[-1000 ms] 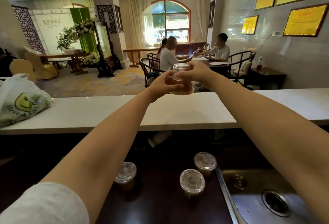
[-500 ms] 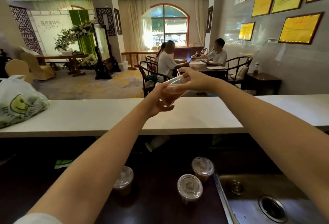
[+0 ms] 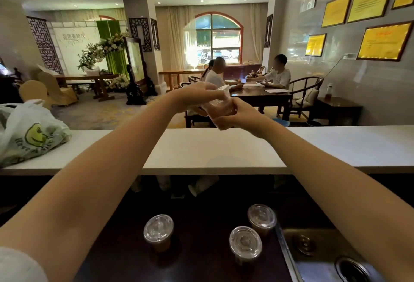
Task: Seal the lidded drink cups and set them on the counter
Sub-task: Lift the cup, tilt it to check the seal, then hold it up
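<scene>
A clear plastic drink cup (image 3: pixel 220 108) with brownish liquid is held tilted in the air above the far edge of the white counter (image 3: pixel 215 149). My left hand (image 3: pixel 197 97) grips its lidded upper end from above. My right hand (image 3: pixel 238 116) grips its lower end from the right. Three more lidded cups stand on the dark lower worktop: one on the left (image 3: pixel 158 231), one in the middle (image 3: pixel 245 243), one behind it (image 3: pixel 261 219).
A white plastic bag with a smiley face (image 3: pixel 31 134) lies on the counter's left end. A steel sink (image 3: pixel 331 257) sits at the lower right beside the cups. Beyond the counter people sit at a dark table (image 3: pixel 261 94).
The cup has gone from upright to steeply tilted. My left hand moved from its side to the top end, and my right hand dropped from the lid to the lower end.
</scene>
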